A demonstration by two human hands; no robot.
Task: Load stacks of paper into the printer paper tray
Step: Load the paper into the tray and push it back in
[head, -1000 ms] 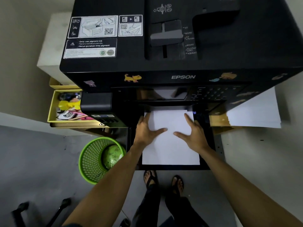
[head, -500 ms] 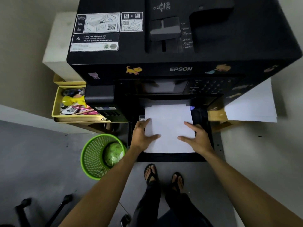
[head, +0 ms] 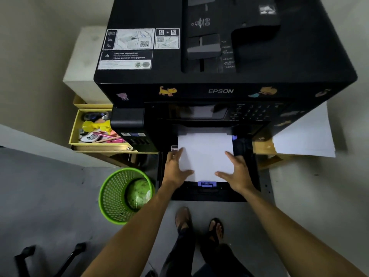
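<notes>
Paper point(head: 205, 154) flat under both hands' fingers point(head: 179, 156)

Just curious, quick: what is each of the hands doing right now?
Left hand: open, flat on the paper stack.
Right hand: open, flat on the same stack.

Far end of paper stack point(head: 205, 154) hidden under printer point(head: 219, 56) front. Printer back cut off by top edge. Label point(head: 125, 59) small print blurred. Drawer point(head: 95, 132) contents partly hidden behind printer. Chair legs point(head: 48, 258) cut off at bottom.
</notes>
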